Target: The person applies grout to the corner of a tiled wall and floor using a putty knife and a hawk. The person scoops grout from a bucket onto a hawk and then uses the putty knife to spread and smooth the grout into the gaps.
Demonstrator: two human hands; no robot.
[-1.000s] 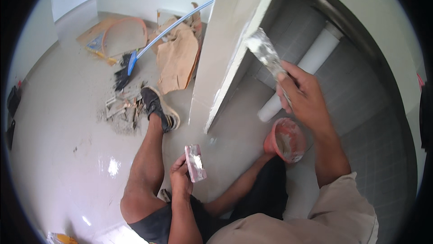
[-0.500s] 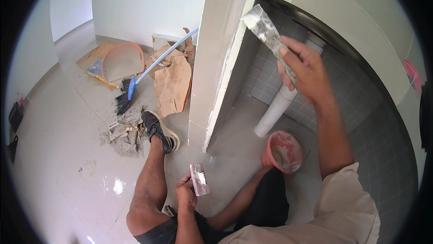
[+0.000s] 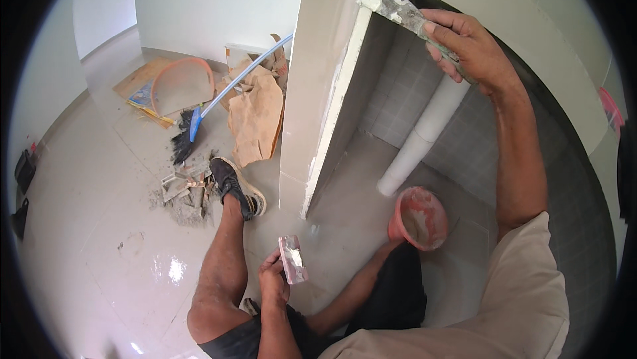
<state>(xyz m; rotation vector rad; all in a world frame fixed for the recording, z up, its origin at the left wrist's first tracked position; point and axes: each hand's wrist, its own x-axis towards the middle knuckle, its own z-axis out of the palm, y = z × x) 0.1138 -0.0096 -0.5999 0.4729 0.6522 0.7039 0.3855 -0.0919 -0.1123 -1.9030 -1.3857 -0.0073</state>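
Observation:
My right hand [image 3: 468, 47] is raised and wrapped round the handle of a putty knife [image 3: 396, 7]. Its broad blade, smeared with white putty, lies at the top corner of the tiled wall edge [image 3: 337, 103], over the opening. White filler runs down that edge. Low in front of my lap, my left hand [image 3: 273, 278] grips a small pinkish rectangular plate [image 3: 292, 259] with a dab of white putty on it. On the floor by my right knee stands a red bucket [image 3: 422, 218], coated inside with pale residue.
A white pipe [image 3: 424, 137] crosses the grey-tiled recess. On the left, a blue broom [image 3: 194, 125] leans beside torn brown paper [image 3: 255, 117], near a pile of rubble [image 3: 186, 193] by my shoe. An orange-rimmed sieve-like round [image 3: 182, 87] rests on cardboard behind.
My right hand has moved up and to the right with the putty knife, whose blade has come to the top corner of the wall edge. The left hand has barely moved.

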